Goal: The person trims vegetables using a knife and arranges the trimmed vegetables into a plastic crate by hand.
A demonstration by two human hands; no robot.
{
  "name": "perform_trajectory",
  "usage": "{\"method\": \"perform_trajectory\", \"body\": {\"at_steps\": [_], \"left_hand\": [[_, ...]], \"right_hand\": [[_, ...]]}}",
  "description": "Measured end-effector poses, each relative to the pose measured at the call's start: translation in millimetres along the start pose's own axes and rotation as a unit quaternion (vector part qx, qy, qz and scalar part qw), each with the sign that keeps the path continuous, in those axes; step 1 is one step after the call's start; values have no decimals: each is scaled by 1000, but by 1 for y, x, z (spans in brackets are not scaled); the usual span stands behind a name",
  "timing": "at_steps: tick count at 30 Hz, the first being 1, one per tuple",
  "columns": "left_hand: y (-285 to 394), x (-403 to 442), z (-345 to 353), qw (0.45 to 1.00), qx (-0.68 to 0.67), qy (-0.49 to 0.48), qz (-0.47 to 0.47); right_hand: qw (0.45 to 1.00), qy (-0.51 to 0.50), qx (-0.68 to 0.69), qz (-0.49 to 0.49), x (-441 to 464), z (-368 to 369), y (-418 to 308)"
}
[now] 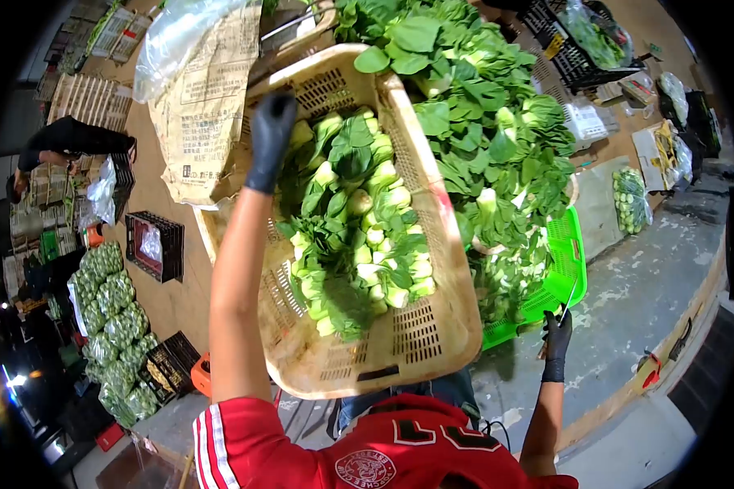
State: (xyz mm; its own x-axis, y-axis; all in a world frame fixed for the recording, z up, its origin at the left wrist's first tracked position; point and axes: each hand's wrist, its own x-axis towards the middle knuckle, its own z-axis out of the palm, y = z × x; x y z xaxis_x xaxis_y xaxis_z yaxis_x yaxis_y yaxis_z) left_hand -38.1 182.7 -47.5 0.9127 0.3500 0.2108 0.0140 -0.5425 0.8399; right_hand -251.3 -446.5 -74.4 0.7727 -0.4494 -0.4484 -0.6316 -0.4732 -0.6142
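A tan slotted basket stands before me, with several green leafy vegetables in rows inside. Over its far left part is my left hand in a black glove, blurred, its fingers curled together; whether anything is in them I cannot make out. My right hand, also gloved in black, grips a knife with a thin blade pointing up, beside the front edge of a bright green basket. Loose leaves lie in that basket. A large heap of leafy greens rises behind it.
A printed paper sack and clear plastic lie left of the basket. Black crates and bagged greens are farther left. Another person's arm shows at far left. A filled black crate stands at far right.
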Motion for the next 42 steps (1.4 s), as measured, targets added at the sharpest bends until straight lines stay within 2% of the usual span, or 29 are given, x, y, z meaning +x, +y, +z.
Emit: {"method": "perform_trajectory", "body": {"at_steps": [1, 2, 4, 7, 10, 12, 14, 16, 17, 19, 20, 21, 22, 23, 24, 25, 26, 28, 30, 35, 36, 38, 39, 40, 41, 42], "left_hand": [[-52, -19, 8, 997, 80, -9, 7], [-107, -39, 18, 987, 159, -20, 14], [-191, -53, 33, 981, 178, -28, -69], [-229, -38, 49, 944, 298, -90, -110], [-244, -29, 55, 927, 312, -139, -157], [-247, -29, 56, 932, 269, -162, -181], [-244, -35, 56, 944, 163, -179, -225], [-237, -49, 59, 920, -88, -160, -348], [-230, -64, 59, 891, -194, -132, -389], [-132, -70, 33, 953, -169, -80, -237], [-110, -83, 23, 972, 196, -100, 86], [-78, -102, 20, 983, 126, -109, 75], [-41, -125, 24, 989, 52, -120, 63], [8, -143, 28, 989, 4, -145, 7], [54, -164, 34, 983, -45, -172, -50], [85, -190, 41, 979, -61, -187, -58], [110, -204, 50, 975, -80, -198, -56], [168, -226, 63, 969, -2, -245, 18], [191, -255, 77, 963, -6, -269, 31], [267, -286, 108, 933, 19, -335, 130], [280, -292, 113, 921, 9, -371, 120], [296, -304, 127, 916, -1, -367, 163], [296, -313, 134, 908, -30, -393, 142], [296, -321, 141, 899, -58, -417, 121], [307, -325, 144, 891, -55, -430, 136], [311, -331, 150, 885, -80, -443, 121]], "right_hand": [[999, 15, 48, -2, 2, 11, 10], [999, 6, 41, 19, 2, 20, 10], [998, -7, 29, 61, -3, 35, 5], [996, -63, -12, 69, -18, 45, 16], [994, -82, -21, 63, -38, 40, 37], [991, -90, -24, 98, -46, 40, 38], [989, -97, -29, 104, -48, 42, 35], [989, -105, -25, 103, -49, 42, 37], [985, -90, -85, 121, -48, 42, 35], [988, -110, -85, 66, -50, 43, 12], [988, -123, -82, 42, -53, 45, 4], [987, -119, -107, 22, -51, 48, 6], [989, -124, -78, -26, -56, 58, -14], [984, -148, -54, -79, -59, 63, -27], [928, -144, -246, -240, -66, 66, -60], [914, -159, -255, -271, -74, 67, -80], [927, -160, -164, -297, -91, 67, -128], [874, -179, -208, -402, -104, 53, -156], [852, -157, -189, -463, -110, 34, -164], [870, -130, -210, -427, -119, -25, -132], [873, -129, -194, -428, -117, -34, -122], [882, -130, -161, -424, -114, -45, -90], [906, -103, -186, -367, -102, -42, -60], [870, -81, -293, -388, -81, -43, -15], [931, -132, -232, -249, -70, -54, 13], [964, -181, -163, -108, -65, -67, 19]]}}
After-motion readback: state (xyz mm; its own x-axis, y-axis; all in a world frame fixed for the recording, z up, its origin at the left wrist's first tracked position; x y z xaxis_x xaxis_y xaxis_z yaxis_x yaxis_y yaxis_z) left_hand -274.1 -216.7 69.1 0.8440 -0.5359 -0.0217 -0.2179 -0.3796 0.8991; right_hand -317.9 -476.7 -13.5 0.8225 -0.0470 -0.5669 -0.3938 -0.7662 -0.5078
